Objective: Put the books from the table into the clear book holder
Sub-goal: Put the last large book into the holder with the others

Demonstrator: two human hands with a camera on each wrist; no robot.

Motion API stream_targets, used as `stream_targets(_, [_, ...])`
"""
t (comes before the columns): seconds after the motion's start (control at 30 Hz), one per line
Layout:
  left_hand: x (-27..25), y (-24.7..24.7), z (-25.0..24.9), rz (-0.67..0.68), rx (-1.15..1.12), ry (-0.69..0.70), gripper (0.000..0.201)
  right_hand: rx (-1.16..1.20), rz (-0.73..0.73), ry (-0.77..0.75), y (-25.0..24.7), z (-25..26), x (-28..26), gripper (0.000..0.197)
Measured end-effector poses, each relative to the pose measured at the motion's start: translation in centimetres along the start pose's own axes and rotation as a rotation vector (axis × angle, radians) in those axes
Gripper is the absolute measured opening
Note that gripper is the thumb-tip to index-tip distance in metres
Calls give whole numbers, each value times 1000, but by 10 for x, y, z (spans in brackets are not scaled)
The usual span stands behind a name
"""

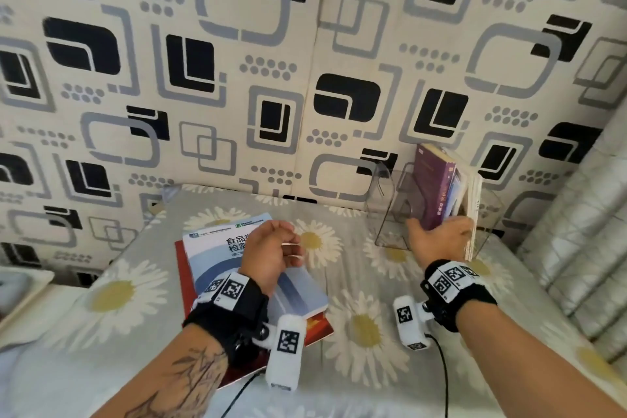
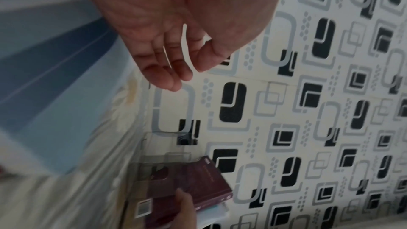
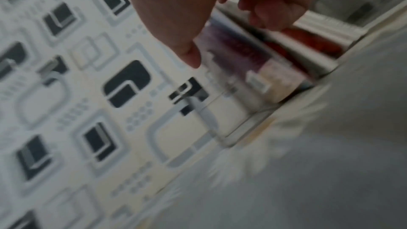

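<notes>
A clear book holder (image 1: 390,204) stands at the table's back right against the wall. Several books stand in its right half, a purple book (image 1: 432,187) on their left side. My right hand (image 1: 441,227) grips these books low down, with the thumb on the purple cover and the fingers round the far side. The right wrist view shows the same grip on the purple book (image 3: 237,48). A blue book (image 1: 210,258) lies on a red book (image 1: 179,268) at the table's left. My left hand (image 1: 288,241) hovers over the blue book, loosely curled and holding nothing.
A grey tablecloth with daisies (image 1: 366,332) covers the table. The patterned wall (image 1: 305,61) rises right behind the holder. A quilted cover (image 1: 583,248) stands at the right, and a pale tray (image 1: 20,292) sits at the left edge. Black cables (image 1: 444,377) trail from my wrists.
</notes>
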State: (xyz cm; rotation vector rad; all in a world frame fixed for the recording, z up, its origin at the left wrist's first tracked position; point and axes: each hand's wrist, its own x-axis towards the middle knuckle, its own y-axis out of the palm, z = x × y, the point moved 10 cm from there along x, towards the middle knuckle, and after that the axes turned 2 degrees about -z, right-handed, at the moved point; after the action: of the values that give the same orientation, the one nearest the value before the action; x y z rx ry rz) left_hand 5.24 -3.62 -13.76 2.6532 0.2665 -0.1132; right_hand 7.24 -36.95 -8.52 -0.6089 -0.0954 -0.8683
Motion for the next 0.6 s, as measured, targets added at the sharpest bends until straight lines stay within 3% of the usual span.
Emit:
stream_targets(0.1, [1, -33, -29, -177, 156, 107, 16, 109, 139, 71, 22, 13, -31, 52])
stream_targets(0.17, [3, -66, -54, -341, 427, 191, 9, 84, 407, 154, 57, 21, -58, 44])
stream_targets(0.2, [3, -83, -60, -419, 554, 176, 22, 79, 548, 212, 77, 22, -75, 45])
stream_targets(0.3, [0, -138, -49, -576, 729, -90, 69, 85, 819, 308, 116, 32, -129, 41])
stream_targets(0.37, [-8, -153, -36, -558, 642, -189, 80, 57, 901, 287, 132, 40, -155, 38])
stream_targets(0.53, [-22, -139, -36, -462, 446, -146, 33, -69, 926, 147, 143, 53, -183, 51])
stream_targets(0.6, [-20, -137, -39, -441, 428, -118, 26, -66, 926, 138, 143, 52, -187, 52])
